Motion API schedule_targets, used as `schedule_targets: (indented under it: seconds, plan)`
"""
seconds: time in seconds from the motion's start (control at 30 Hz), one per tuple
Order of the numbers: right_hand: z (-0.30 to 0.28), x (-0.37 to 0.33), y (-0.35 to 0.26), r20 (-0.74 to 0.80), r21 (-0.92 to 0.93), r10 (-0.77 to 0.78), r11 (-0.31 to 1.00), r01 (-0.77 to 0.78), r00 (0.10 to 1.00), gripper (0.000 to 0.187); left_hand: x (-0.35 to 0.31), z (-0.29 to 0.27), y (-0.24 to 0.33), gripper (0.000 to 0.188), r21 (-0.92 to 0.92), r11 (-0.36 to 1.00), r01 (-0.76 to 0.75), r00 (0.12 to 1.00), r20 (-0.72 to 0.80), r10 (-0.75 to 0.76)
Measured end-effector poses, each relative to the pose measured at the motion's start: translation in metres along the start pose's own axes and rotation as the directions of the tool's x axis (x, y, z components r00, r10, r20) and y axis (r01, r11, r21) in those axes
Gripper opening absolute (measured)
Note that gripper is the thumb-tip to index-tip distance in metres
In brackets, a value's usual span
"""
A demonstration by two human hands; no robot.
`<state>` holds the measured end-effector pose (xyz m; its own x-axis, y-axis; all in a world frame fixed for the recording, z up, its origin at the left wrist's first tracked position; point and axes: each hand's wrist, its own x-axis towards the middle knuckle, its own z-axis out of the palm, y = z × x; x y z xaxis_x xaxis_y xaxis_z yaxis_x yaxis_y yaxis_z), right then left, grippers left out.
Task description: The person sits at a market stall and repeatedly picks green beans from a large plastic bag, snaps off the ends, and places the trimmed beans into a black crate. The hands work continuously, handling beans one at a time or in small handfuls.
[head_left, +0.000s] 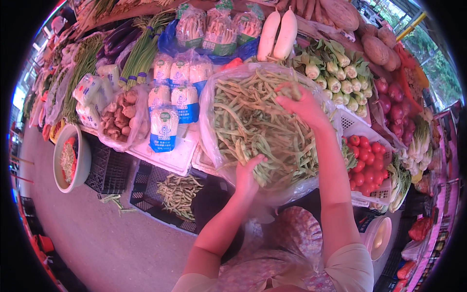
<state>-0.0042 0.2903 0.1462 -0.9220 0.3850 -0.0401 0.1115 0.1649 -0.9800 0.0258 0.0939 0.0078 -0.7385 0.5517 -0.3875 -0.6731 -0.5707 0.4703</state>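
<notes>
Head view: likely mid-sorting green beans (pixel 272 127) in plastic bag (pixel 208 129), frame centre, right hand (pixel 297 101) curled round a few, left hand (pixel 247 176) half-curled, hold unclear; next move probably needs right fingers loosened.

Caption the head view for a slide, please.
Left hand and right hand among green beans in an open plastic bag.

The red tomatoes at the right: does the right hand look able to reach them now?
Probably yes: the tomatoes look uncovered, close beside the right forearm, and nothing seems to block them, though the right hand is among the green beans.
</notes>
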Motion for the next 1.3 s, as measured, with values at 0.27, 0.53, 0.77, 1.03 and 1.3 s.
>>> schedule_targets:
  seconds: [0.27, 0.53, 0.77, 1.03, 1.3]
  plan:
    - [0.074, 0.014, 0.061, 0.280, -0.910, 0.210, 0.370, 0.189, 0.937, 0.049, -0.003, 0.003, 0.001, 0.030, -0.015, 0.999, 0.034, 0.999, -0.019, -0.034]
    - [0.038, 0.009, 0.050, 0.099, -0.717, 0.073, 0.697, 0.020, 0.992, 0.043, 0.002, -0.001, 0.001, 0.031, -0.015, 1.000, 0.026, 1.000, -0.006, -0.026]
    - [-0.028, -0.020, 0.041, 0.127, 0.481, 0.227, 0.837, -0.260, 0.966, 0.030, 0.000, 0.002, 0.009, 0.030, -0.082, 0.996, 0.034, 0.982, 0.188, -0.018]
    - [-0.006, -0.078, 0.084, 0.022, 0.918, -0.016, 0.397, -0.014, 1.000, 0.026, -0.024, 0.001, -0.004, 0.028, -0.253, 0.957, 0.142, 0.905, 0.425, -0.022]
    - [0.025, -0.145, 0.099, -0.154, 0.957, 0.148, 0.269, 0.110, 0.977, 0.023, -0.040, -0.003, -0.029, 0.036, -0.220, 0.959, 0.177, 0.925, 0.369, -0.087]
